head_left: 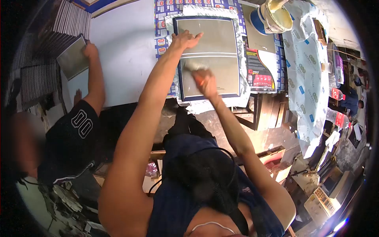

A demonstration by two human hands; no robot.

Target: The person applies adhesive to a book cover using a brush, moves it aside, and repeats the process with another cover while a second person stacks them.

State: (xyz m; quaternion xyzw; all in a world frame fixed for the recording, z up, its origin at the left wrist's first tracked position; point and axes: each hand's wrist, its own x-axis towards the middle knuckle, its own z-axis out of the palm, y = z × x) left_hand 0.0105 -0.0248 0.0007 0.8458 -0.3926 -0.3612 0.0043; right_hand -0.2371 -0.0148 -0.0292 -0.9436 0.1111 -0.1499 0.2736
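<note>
A grey board with a dark blue border [221, 39] lies flat on printed wrapping sheets on the table. My left hand [186, 39] rests spread on the board's upper left edge, fingers apart, pressing it down. My right hand [204, 81] is closed around a brush [194, 66] with an orange handle, its pale bristles touching the middle of the board.
A white and blue bucket of pale glue [272, 17] stands beyond the board to the right. A large white sheet [126, 51] covers the table to the left. A co-worker in a black shirt [75, 134] holds a grey board [73, 59] at far left. Clutter fills the right side.
</note>
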